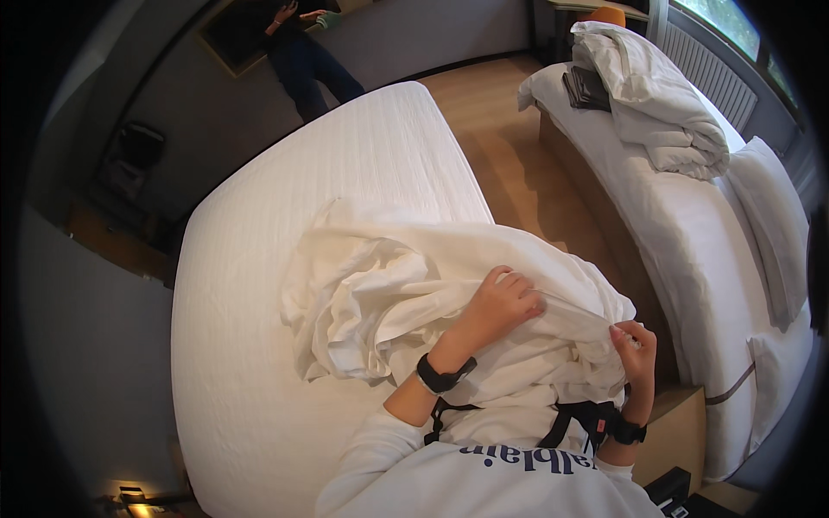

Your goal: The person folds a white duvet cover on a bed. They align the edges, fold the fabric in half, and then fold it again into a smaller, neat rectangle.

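Observation:
A crumpled white sheet or cover (388, 291) lies bunched over the near part of a mattress (259, 226) with a white fitted cover. My left hand (502, 298) grips a fold of this cloth, its fingers curled into it. Farther right, my right hand (636, 353) pinches the cloth's edge between thumb and fingers. Between the two hands the fabric is drawn into a taut ridge. Some of the cloth hangs against my body and over the mattress's right side. Both wrists wear black bands.
A second bed (686, 259) stands to the right, with a folded duvet (667, 103), dark folded cloth (586, 87) and pillows (771, 226). Wooden floor (511, 149) runs between the beds. A wooden nightstand (677, 434) is at my right. Beyond the mattress stands another person (311, 65).

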Demonstrator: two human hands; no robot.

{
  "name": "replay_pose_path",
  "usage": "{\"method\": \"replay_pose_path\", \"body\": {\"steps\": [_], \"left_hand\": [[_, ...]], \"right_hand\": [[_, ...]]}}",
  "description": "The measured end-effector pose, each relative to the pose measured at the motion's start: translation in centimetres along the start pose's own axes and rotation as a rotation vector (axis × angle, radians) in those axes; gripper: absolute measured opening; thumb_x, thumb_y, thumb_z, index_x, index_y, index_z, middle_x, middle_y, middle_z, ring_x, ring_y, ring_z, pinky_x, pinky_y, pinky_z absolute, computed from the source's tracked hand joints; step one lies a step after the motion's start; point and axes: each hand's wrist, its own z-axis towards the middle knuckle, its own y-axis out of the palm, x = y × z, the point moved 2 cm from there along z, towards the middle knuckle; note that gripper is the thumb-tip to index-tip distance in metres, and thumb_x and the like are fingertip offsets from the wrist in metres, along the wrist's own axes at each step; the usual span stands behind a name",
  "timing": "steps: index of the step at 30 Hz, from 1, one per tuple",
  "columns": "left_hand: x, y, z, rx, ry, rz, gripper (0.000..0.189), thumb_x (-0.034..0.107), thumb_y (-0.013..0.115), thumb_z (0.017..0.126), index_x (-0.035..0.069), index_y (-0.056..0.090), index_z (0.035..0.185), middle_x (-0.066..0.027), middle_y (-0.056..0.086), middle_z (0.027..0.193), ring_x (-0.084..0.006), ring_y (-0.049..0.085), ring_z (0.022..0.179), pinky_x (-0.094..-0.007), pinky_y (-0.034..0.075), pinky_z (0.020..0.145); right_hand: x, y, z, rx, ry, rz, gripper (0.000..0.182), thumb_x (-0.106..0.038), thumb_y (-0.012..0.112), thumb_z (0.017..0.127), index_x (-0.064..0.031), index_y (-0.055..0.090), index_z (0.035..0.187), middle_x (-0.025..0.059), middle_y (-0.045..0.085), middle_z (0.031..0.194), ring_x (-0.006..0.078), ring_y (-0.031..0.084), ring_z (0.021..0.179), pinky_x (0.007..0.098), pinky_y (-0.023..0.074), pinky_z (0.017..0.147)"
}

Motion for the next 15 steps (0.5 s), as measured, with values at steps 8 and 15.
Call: {"method": "replay_pose_path", "body": {"steps": [8,15], "left_hand": [[-3.6,-0.7,-3.2,0.005,-0.178,0.175,0.014,0.016,0.066,0.077,0.010,0.056,0.084,-0.0028,0.060,0.090,-0.0191,0.057,0.090,-0.0389,0.039,0.091],[-5.4,-2.4,-6.6,-0.019,-0.331,0.230,0.018,0.016,0.065,0.077,0.008,0.058,0.091,-0.0040,0.060,0.087,-0.0236,0.057,0.087,-0.0378,0.038,0.087]], "right_hand": [[0.5,-0.2,0.1,0.017,0.024,0.034,0.015,-0.011,0.063,0.083,0.0037,0.064,0.080,0.0022,0.061,0.067,0.0066,0.052,0.066,0.0223,0.0409,0.063],[0.0,0.0,0.3,0.068,0.018,0.036,0.016,-0.012,0.064,0.084,0.0040,0.064,0.080,0.0015,0.060,0.067,0.0060,0.051,0.066,0.0221,0.0407,0.063]]}}
